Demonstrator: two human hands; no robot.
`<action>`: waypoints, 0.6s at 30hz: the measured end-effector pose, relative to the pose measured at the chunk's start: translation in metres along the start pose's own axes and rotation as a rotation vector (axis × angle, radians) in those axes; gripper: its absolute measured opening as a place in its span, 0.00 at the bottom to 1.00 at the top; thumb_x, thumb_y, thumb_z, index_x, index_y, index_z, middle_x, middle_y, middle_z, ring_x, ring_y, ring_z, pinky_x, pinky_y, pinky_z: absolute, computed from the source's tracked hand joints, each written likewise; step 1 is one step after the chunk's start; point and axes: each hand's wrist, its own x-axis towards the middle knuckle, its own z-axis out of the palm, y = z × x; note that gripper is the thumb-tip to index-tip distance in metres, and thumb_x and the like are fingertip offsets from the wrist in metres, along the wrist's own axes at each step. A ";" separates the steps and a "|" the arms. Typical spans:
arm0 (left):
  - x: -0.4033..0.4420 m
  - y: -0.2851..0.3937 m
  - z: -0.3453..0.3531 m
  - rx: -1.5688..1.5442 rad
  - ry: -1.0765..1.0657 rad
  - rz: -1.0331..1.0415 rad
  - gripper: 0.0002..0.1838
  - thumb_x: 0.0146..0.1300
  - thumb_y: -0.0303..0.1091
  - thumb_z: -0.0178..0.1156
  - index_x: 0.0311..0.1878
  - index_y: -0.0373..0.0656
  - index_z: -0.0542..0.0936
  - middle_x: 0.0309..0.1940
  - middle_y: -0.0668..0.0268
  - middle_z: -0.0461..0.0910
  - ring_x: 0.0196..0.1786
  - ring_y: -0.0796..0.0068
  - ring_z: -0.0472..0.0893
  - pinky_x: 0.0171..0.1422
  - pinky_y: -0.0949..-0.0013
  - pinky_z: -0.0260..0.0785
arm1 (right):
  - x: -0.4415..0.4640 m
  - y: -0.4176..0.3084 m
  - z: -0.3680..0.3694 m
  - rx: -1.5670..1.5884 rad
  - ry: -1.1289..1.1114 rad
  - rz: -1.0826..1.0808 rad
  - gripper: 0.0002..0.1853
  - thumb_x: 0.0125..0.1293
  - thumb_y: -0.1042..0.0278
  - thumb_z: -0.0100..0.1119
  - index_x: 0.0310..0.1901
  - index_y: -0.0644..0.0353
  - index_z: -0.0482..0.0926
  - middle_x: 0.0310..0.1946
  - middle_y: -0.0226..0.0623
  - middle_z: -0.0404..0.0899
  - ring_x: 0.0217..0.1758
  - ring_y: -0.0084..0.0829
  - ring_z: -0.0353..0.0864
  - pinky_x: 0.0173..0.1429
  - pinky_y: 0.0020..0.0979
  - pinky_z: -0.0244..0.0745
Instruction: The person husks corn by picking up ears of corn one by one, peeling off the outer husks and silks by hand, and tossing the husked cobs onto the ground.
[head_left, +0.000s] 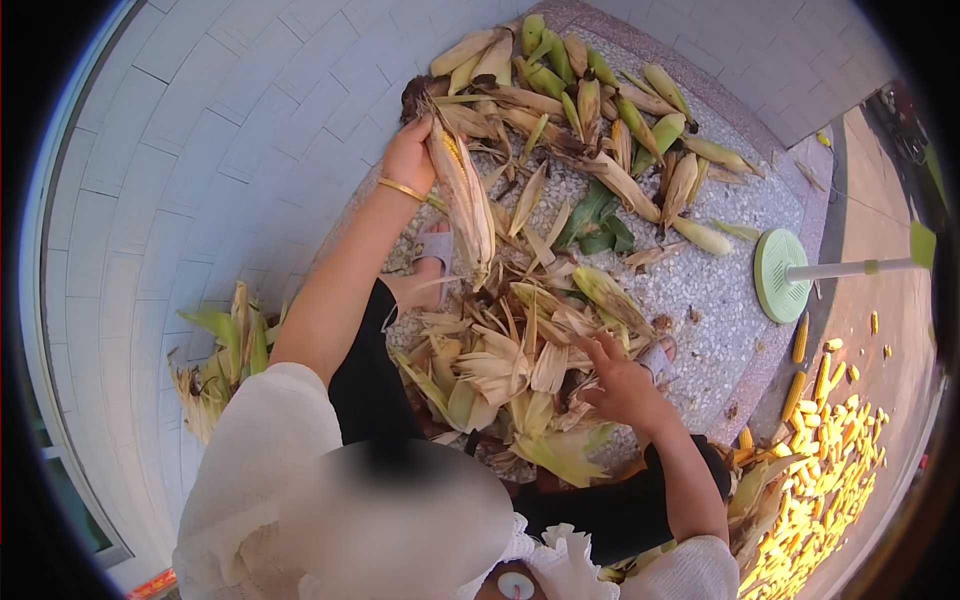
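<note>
Left hand (410, 158) gripped corn ear (463, 200) near upper end. Ear judged light, firm under papery husk (477, 240); best held midway. Right hand (628, 388): fingers spread.

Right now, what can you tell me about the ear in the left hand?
The ear is long and tapered, wrapped in pale, dry-looking husk with brownish streaks. A gap near the held end bares yellow kernels. The left hand grips that end; the other points toward the loose husks. Whether anything else touches it is unclear.
</note>
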 end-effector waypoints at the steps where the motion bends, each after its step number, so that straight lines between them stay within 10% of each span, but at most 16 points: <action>1: -0.014 -0.012 0.031 -0.044 -0.113 -0.047 0.14 0.72 0.36 0.46 0.49 0.35 0.71 0.42 0.52 0.78 0.47 0.55 0.78 0.56 0.54 0.70 | 0.013 -0.001 -0.004 0.175 0.061 0.006 0.34 0.57 0.64 0.65 0.62 0.64 0.62 0.52 0.54 0.72 0.48 0.51 0.78 0.53 0.40 0.72; 11: -0.067 -0.062 0.106 -0.047 -0.356 -0.334 0.15 0.69 0.40 0.49 0.48 0.38 0.75 0.45 0.59 0.78 0.51 0.66 0.76 0.58 0.59 0.69 | 0.085 -0.017 -0.009 0.966 0.386 0.124 0.30 0.51 0.64 0.67 0.53 0.69 0.68 0.43 0.48 0.78 0.45 0.35 0.78 0.52 0.34 0.70; 18: -0.076 -0.051 0.100 0.455 -0.176 -0.341 0.13 0.63 0.42 0.59 0.39 0.40 0.79 0.37 0.63 0.81 0.39 0.74 0.80 0.46 0.64 0.74 | 0.081 -0.010 -0.015 0.576 0.495 0.222 0.31 0.44 0.64 0.63 0.52 0.67 0.69 0.35 0.49 0.79 0.38 0.39 0.79 0.46 0.36 0.72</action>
